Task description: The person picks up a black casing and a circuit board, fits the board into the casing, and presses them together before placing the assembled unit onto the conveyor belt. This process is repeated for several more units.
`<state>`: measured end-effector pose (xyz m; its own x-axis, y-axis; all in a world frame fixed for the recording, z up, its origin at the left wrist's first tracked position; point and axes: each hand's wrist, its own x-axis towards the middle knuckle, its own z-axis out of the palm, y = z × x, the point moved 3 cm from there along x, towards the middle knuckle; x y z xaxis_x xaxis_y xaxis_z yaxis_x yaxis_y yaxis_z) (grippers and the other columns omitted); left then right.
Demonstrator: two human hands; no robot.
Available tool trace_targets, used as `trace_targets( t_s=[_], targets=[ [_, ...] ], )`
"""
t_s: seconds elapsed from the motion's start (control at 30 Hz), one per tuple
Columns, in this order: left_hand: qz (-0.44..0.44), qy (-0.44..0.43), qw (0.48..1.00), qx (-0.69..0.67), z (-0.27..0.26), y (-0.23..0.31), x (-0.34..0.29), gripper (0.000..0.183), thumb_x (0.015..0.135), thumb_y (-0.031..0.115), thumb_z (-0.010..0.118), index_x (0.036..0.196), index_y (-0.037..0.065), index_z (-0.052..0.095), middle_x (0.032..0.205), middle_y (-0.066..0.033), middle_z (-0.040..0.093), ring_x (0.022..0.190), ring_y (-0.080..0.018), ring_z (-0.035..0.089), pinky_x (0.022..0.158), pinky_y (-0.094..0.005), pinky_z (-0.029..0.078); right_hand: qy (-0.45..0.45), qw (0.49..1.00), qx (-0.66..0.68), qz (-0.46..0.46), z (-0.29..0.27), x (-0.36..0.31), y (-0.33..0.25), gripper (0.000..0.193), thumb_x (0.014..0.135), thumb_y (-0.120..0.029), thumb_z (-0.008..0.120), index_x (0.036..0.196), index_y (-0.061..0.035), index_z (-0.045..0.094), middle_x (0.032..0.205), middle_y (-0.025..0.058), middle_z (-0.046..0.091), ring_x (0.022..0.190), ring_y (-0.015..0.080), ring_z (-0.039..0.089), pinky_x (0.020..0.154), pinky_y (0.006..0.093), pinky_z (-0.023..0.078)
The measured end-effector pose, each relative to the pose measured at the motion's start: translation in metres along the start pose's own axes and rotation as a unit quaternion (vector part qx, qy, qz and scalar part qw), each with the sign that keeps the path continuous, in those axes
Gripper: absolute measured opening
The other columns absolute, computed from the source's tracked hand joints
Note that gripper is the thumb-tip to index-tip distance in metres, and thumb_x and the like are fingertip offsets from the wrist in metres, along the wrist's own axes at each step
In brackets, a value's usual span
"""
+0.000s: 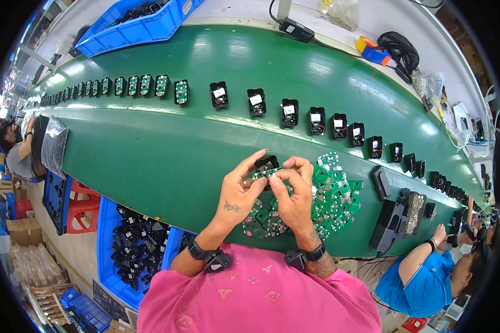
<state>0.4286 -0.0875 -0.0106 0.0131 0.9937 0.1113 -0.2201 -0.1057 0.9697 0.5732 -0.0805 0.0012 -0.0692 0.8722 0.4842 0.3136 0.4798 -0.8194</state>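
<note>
In the middle, my left hand [239, 188] grips a small black plastic housing [268, 162] from its left side, thumb and fingers closed around it. A green circuit board [259, 174] lies across the housing's near side, tilted. My right hand [294, 197] pinches this board with thumb and fingertips. Whether the board touches the housing's inside is hidden by my fingers. A heap of loose green circuit boards [336, 194] spreads on the green work surface [166, 133], right of and beneath my hands.
A row of black housings [290, 112] crosses the bench beyond my hands; those on the left hold green boards. Blue bins stand at the far left [133, 34] and near left [106, 244]. Co-workers sit at the left [22, 147] and right [422, 277], near a black device [388, 225].
</note>
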Motion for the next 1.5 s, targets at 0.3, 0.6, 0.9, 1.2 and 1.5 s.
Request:
trace_targets(
  t_s=[0.3,0.6,0.9,1.2,1.5],
  targets=[
    [0.033,0.019,0.991,0.128,0.011,0.029,-0.004,0.055,0.088,-0.01,0.06,0.142,-0.002,0.048,0.128,-0.0133,0.059,0.101,-0.0141,0.065,0.084,-0.0255,0.056,-0.084,0.992,-0.03,-0.088,-0.024,0.019,-0.016,0.007,0.084,-0.004,0.068,0.083,0.0009,0.063,0.071,0.0097,0.059,0.062,0.0254,0.057,0.057,0.0351,0.044],
    [0.101,-0.029,0.955,0.276,0.019,0.051,-0.005,0.055,0.084,-0.008,0.062,0.137,0.008,0.057,0.121,-0.0179,0.063,0.097,-0.0227,0.069,0.078,-0.0298,0.058,-0.182,0.98,-0.012,-0.077,-0.032,0.024,-0.016,0.008,0.082,-0.004,0.066,0.08,0.0016,0.062,0.069,0.0114,0.058,0.06,0.0264,0.057,0.055,0.0361,0.044],
    [0.173,-0.069,0.895,0.406,0.022,0.051,-0.007,0.059,0.081,-0.008,0.061,0.137,0.01,0.057,0.117,-0.0223,0.062,0.085,-0.0365,0.066,0.073,-0.0375,0.054,-0.251,0.968,0.003,0.025,-0.039,0.025,-0.013,0.012,0.081,-0.008,0.068,0.078,0.0026,0.063,0.069,0.0132,0.06,0.056,0.0262,0.057,0.052,0.0358,0.043],
    [0.172,-0.047,0.9,0.399,0.026,0.052,-0.01,0.059,0.082,-0.003,0.062,0.137,0.015,0.057,0.116,-0.0216,0.062,0.078,-0.0394,0.066,0.067,-0.0416,0.054,-0.279,0.957,-0.013,0.075,-0.041,0.026,-0.02,0.013,0.084,-0.009,0.062,0.081,0.0037,0.064,0.072,0.0178,0.062,0.065,0.0352,0.061,0.06,0.041,0.047],
    [0.13,-0.012,0.899,0.418,0.029,0.045,-0.008,0.055,0.08,-0.008,0.062,0.132,0.009,0.06,0.118,-0.0167,0.065,0.086,-0.0277,0.069,0.066,-0.0315,0.055,-0.182,0.981,-0.044,0.051,-0.028,0.018,-0.012,0.013,0.083,-0.008,0.065,0.079,0.0036,0.063,0.071,0.0163,0.062,0.06,0.0311,0.06,0.056,0.0385,0.045]
  ],
)
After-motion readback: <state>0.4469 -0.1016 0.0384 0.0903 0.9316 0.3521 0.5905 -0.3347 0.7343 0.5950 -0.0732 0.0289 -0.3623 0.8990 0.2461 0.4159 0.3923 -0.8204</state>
